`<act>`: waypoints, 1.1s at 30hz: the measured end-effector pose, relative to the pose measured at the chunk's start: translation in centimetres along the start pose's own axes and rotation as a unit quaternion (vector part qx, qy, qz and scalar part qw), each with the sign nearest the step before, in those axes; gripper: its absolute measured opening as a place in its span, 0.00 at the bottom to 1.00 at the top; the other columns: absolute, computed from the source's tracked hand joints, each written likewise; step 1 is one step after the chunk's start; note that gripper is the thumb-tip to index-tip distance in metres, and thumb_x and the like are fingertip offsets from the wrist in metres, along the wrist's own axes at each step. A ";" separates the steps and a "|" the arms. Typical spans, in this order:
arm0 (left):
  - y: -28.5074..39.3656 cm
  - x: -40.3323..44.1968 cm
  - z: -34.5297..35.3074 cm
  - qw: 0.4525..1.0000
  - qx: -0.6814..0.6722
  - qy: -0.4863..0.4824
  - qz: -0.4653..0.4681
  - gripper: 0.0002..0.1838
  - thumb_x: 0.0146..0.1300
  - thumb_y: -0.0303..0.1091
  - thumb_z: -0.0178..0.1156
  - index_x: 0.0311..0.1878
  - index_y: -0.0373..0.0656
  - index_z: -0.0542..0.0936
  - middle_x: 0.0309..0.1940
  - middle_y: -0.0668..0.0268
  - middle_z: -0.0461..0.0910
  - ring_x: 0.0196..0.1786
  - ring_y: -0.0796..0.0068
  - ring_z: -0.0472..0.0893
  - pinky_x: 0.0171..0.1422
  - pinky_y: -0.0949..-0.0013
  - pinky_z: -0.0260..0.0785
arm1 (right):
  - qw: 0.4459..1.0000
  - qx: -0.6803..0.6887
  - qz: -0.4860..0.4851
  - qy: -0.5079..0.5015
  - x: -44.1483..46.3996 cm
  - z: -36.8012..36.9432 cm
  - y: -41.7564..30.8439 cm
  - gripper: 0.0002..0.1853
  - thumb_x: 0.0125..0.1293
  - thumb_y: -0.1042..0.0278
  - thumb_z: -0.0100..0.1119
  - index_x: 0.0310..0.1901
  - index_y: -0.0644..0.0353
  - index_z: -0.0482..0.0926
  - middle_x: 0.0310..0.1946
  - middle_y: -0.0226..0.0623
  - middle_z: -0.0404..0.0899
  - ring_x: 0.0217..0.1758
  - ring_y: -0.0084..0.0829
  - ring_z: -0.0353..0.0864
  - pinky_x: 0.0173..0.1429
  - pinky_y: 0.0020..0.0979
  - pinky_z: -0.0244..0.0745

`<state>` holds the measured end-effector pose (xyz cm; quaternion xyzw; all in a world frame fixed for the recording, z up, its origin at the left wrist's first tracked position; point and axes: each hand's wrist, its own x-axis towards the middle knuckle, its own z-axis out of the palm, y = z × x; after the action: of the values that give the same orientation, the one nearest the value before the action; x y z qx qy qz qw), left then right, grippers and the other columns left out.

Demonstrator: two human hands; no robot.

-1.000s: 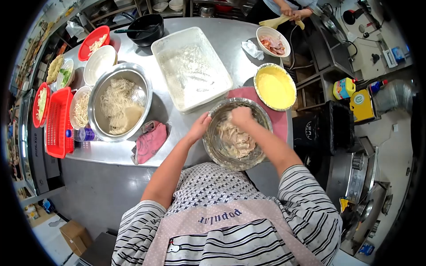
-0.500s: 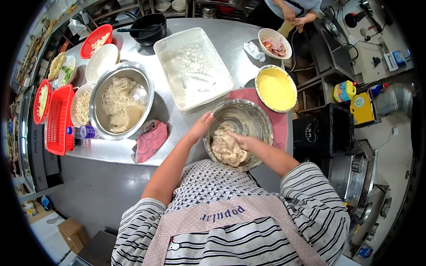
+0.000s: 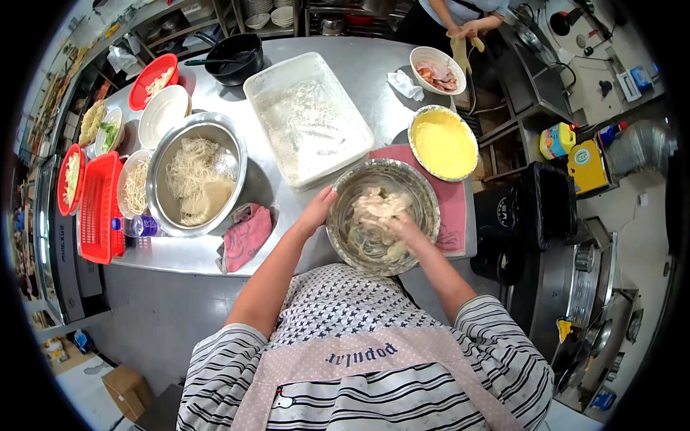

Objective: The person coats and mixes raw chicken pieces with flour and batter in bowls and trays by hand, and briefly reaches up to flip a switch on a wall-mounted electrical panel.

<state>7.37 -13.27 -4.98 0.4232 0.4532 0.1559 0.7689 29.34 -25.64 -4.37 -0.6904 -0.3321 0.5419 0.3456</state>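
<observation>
A white tray (image 3: 345, 159), strewn with pale powder, is set just beyond the mixing bowl (image 3: 381, 172). Left of the mixing bowl, thin strands (image 3: 192, 172) are heaped in a steel basin (image 3: 228, 154). Beyond its right side, a yellow mass is held in a round bowl (image 3: 445, 177); farther beyond, pinkish slices are contained in a white bowl (image 3: 431, 55). Inside the mixing bowl, the dough (image 3: 377, 205) is seen wet, beige and ragged. Its rim is gripped by the left hand (image 3: 318, 210); the dough is touched by the right hand (image 3: 407, 228), whose closure cannot be told.
</observation>
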 end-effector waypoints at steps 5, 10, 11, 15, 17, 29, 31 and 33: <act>-0.5 0.4 -0.3 1.000 0.009 -0.004 0.002 0.22 0.71 0.46 0.41 0.66 0.54 0.62 0.48 0.68 0.74 0.41 0.77 0.75 0.37 0.68 0.72 | 0.987 -0.001 -0.030 0.155 2.3 -0.1 1.5 0.31 0.57 0.60 0.60 0.61 0.61 0.64 0.48 0.53 0.74 0.50 0.43 0.75 0.55 0.37 0.68; -0.2 0.0 0.0 1.000 -0.004 -0.008 0.000 0.22 0.71 0.46 0.41 0.66 0.54 0.62 0.48 0.68 0.74 0.42 0.77 0.75 0.37 0.69 0.72 | 0.932 -0.261 -0.046 0.246 8.5 -0.1 4.7 0.23 0.61 0.58 0.55 0.52 0.65 0.72 0.45 0.56 0.76 0.48 0.51 0.75 0.54 0.44 0.68; -0.4 0.2 0.0 1.000 -0.003 -0.003 0.005 0.22 0.71 0.46 0.41 0.66 0.54 0.62 0.48 0.68 0.74 0.43 0.77 0.74 0.37 0.68 0.72 | 0.927 -0.255 -0.059 0.268 8.8 2.3 3.2 0.20 0.63 0.59 0.53 0.51 0.66 0.73 0.45 0.51 0.77 0.45 0.46 0.77 0.53 0.41 0.71; -0.4 0.1 -0.1 1.000 -0.008 0.003 -0.010 0.22 0.72 0.46 0.41 0.67 0.53 0.61 0.50 0.70 0.73 0.44 0.80 0.75 0.39 0.70 0.72 | 0.964 -0.208 -0.164 -0.028 5.6 7.7 -3.8 0.15 0.56 0.62 0.57 0.43 0.59 0.77 0.43 0.46 0.78 0.44 0.43 0.77 0.50 0.38 0.72; -0.6 0.4 -0.5 1.000 0.020 -0.006 0.011 0.23 0.72 0.45 0.41 0.67 0.53 0.61 0.50 0.70 0.73 0.45 0.80 0.75 0.41 0.69 0.72 | 0.865 -0.375 -0.327 -0.068 2.6 6.8 -3.1 0.16 0.53 0.62 0.58 0.44 0.56 0.78 0.43 0.46 0.77 0.45 0.44 0.77 0.50 0.38 0.73; -1.5 0.6 -0.4 0.999 0.019 -0.006 0.034 0.24 0.70 0.43 0.43 0.67 0.46 0.61 0.56 0.63 0.71 0.56 0.73 0.69 0.56 0.68 0.65 | 0.799 -0.575 -0.176 0.013 5.3 1.4 -2.9 0.22 0.44 0.61 0.65 0.45 0.53 0.80 0.37 0.48 0.78 0.44 0.49 0.77 0.47 0.42 0.75; -1.0 0.5 -0.3 1.000 -0.006 -0.001 0.014 0.24 0.70 0.43 0.43 0.67 0.46 0.61 0.56 0.63 0.71 0.57 0.73 0.68 0.56 0.68 0.65 | 0.872 -0.464 -0.117 0.101 6.1 0.0 -3.2 0.22 0.44 0.66 0.65 0.45 0.56 0.79 0.37 0.47 0.80 0.41 0.47 0.79 0.47 0.39 0.74; -0.6 0.3 -0.3 1.000 -0.008 -0.001 0.015 0.24 0.70 0.43 0.43 0.66 0.45 0.62 0.56 0.63 0.71 0.57 0.73 0.68 0.56 0.68 0.65 | 0.908 -0.375 -0.136 0.128 6.2 -1.3 -2.8 0.22 0.45 0.68 0.65 0.46 0.58 0.79 0.37 0.47 0.80 0.41 0.46 0.80 0.47 0.38 0.74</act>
<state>7.14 -13.32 -5.72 0.4237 0.4450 0.1705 0.7703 31.55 -19.13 -5.00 -0.7809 -0.5541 0.2320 0.1711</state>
